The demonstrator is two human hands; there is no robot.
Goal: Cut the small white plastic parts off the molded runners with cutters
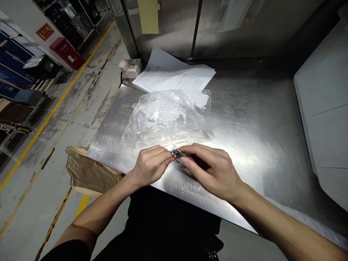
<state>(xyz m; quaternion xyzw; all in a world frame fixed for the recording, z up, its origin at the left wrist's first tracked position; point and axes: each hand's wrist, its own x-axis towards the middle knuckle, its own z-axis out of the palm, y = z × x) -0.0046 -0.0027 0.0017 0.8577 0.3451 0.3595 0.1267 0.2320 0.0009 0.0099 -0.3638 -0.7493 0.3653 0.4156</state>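
Observation:
My left hand (pixel 150 163) and my right hand (pixel 210 168) meet over the near part of a steel table (pixel 258 119). Between their fingertips they pinch a small metal part (pixel 176 152) with a dark, thin body; its shape is too small to make out. Just behind the hands lies a crumpled clear plastic bag (pixel 168 116) holding what look like many small pale pieces. Both hands rest low on the table surface.
Printed paper sheets (pixel 174 78) lie at the back of the table beside a white power socket (pixel 131 67). A pale grey box (pixel 326 105) stands at the right. A brown paper bag (pixel 87 172) hangs off the table's left edge. Concrete floor with yellow lines runs to the left.

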